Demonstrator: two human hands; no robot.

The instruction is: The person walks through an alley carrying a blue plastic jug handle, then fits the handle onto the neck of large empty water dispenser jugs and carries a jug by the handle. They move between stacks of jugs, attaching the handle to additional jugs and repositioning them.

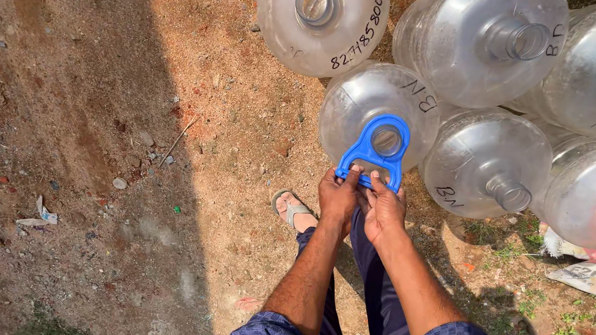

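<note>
Left hand [338,198] and right hand [382,209], side by side, both clamp the grip of a blue carrying handle [375,151] ringed over a clear jug's [374,112] neck, on sandy ground [166,91] among other jugs [485,42]

blue plastic handle [375,153] ringed over upright clear jug's [359,105] neck

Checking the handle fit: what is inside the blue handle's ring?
The neck of a clear water jug shows inside the ring of the blue handle. Both hands, left and right, cover its lower bar.
</note>
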